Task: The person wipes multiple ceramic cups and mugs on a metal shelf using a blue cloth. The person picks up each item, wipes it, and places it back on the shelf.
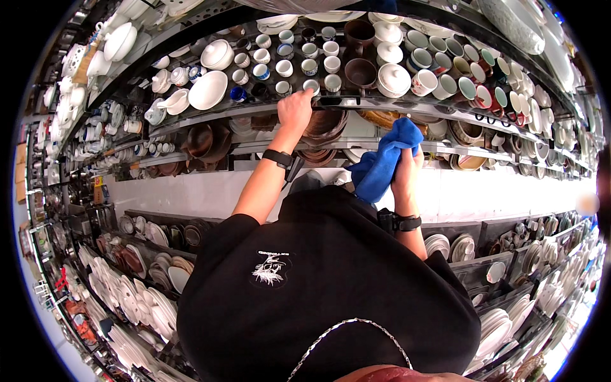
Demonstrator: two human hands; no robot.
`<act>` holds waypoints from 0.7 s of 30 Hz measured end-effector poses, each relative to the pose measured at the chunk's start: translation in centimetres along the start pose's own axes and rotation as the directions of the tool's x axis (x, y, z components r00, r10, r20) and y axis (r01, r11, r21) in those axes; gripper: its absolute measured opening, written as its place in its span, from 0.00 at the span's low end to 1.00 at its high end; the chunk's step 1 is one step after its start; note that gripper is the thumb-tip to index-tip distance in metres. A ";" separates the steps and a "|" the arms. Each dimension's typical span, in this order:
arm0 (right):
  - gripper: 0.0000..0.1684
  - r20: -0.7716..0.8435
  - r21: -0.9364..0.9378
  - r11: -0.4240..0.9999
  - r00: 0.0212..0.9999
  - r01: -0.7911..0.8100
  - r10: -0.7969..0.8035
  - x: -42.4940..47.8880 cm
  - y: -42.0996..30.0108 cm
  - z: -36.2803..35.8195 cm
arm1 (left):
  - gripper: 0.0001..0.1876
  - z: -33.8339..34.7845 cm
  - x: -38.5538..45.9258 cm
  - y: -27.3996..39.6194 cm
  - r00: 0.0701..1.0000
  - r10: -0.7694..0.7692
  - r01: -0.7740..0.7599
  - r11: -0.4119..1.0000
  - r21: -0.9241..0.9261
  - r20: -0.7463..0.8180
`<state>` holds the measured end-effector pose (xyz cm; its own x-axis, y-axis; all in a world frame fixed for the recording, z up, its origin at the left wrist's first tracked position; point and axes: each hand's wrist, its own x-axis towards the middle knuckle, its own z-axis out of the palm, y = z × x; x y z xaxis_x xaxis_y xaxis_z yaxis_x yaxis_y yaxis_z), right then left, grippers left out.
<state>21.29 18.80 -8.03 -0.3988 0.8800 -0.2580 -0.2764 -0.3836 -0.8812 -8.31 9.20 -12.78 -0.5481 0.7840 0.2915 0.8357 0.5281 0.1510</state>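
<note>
My left hand (295, 111) reaches to the front edge of the glass shelf, its fingertips at the rim of a small white cup (311, 84). Rows of small cups stand around it, among them a ribbed white cup (332, 83), a patterned cup (283, 88) and a dark blue cup (237, 94). In front of my body, below the shelf edge, my right hand (408, 167) is closed around a bunched blue cloth (382, 167). The cloth sticks up above the fist and hangs down beside it.
On the same shelf, lidded white bowls (394, 80), brown mugs (360, 72) and many cups stand right of my left hand; a white oval dish (208, 90) stands left. Lower shelves hold brown wooden-looking bowls (199, 139). Behind me are racks of stacked plates (494, 324).
</note>
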 end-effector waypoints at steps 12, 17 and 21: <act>0.18 0.028 -0.050 0.999 1.000 0.001 0.001 0.3 -0.1 1.3 | 0.06 -0.2 0.3 0.1 1.000 -0.004 0.004 0.999 0.040 -0.017; 0.18 0.034 -0.076 0.997 0.999 0.000 0.003 0.1 -0.1 1.4 | 0.05 -0.2 0.3 -0.1 1.000 -0.006 0.007 1.000 0.026 -0.021; 0.18 0.038 -0.077 0.997 0.999 0.002 0.001 0.3 0.1 1.2 | 0.06 0.1 0.3 -0.4 1.000 -0.019 0.019 1.000 0.015 -0.001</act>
<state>20.06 18.71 -7.75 -0.4318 0.8683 -0.2440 -0.2093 -0.3596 -0.9093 -8.82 9.24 -12.89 -0.5637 0.7734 0.2899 0.8246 0.5475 0.1427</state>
